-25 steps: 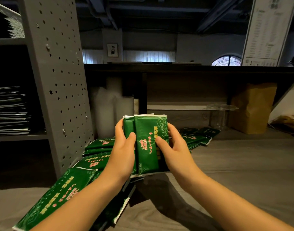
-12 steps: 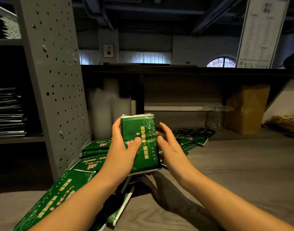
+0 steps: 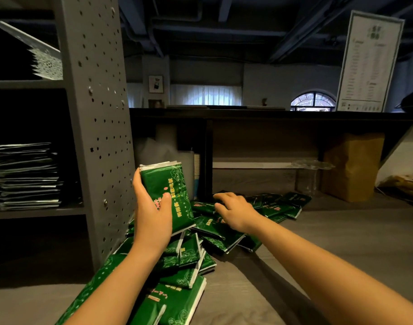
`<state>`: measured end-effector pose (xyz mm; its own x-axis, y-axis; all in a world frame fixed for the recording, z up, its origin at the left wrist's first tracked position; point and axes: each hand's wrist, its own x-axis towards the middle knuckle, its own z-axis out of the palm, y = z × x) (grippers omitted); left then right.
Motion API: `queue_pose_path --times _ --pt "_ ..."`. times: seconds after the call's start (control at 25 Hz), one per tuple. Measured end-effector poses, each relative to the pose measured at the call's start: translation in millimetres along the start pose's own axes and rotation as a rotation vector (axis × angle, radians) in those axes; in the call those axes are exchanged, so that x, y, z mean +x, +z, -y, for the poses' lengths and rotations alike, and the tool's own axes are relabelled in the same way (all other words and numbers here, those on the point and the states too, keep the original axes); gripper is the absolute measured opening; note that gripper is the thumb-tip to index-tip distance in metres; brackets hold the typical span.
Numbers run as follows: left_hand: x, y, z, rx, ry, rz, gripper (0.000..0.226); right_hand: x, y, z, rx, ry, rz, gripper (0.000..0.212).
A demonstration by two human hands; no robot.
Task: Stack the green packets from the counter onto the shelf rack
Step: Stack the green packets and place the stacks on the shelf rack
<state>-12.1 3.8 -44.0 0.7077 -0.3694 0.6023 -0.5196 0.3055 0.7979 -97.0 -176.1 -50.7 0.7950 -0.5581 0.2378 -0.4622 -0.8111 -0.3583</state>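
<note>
My left hand [image 3: 154, 214] grip is clamped round an upright bundle of green packets [image 3: 170, 184] beside the shelf rack [image 3: 95, 113]. Right hand [image 3: 236, 209] grip is apart, over loose packets [image 3: 212, 231] piled on the counter [image 3: 341, 242]. They look light, slick and floppy, so I'd pinch across the flat middle.

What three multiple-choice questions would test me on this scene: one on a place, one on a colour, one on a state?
1. Where does the brown paper bag stand?
A. On the rack
B. At the counter's far right
C. In a hand
2. What colour is the packet bundle?
A. Red
B. Blue
C. Green
3. What is the left hand doing?
A. Holding the packet bundle
B. Lying flat on the counter
C. Hanging idle
Answers: 1 B, the bag stands at the back right; 2 C, green wrappers with pale swirls; 3 A, its thumb and fingers clasp the bundle.
</note>
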Motion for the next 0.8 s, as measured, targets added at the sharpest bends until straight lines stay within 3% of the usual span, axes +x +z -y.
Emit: queue_pose_path --times 0.2,0.4,0.8 --pt "2.1 -1.1 11.3 0.033 -0.028 -0.049 0.065 40.2 29.1 12.7 0.057 -0.003 0.074 0.050" --pt "2.3 0.4 15.4 0.059 -0.068 -0.028 0.066 46.0 47.2 5.0 -0.066 0.053 0.210 0.051" --pt "-11.2 12.0 -0.7 -0.032 -0.089 0.116 0.062 -37.9 8.5 -19.2 -0.180 -0.015 0.254 0.051"
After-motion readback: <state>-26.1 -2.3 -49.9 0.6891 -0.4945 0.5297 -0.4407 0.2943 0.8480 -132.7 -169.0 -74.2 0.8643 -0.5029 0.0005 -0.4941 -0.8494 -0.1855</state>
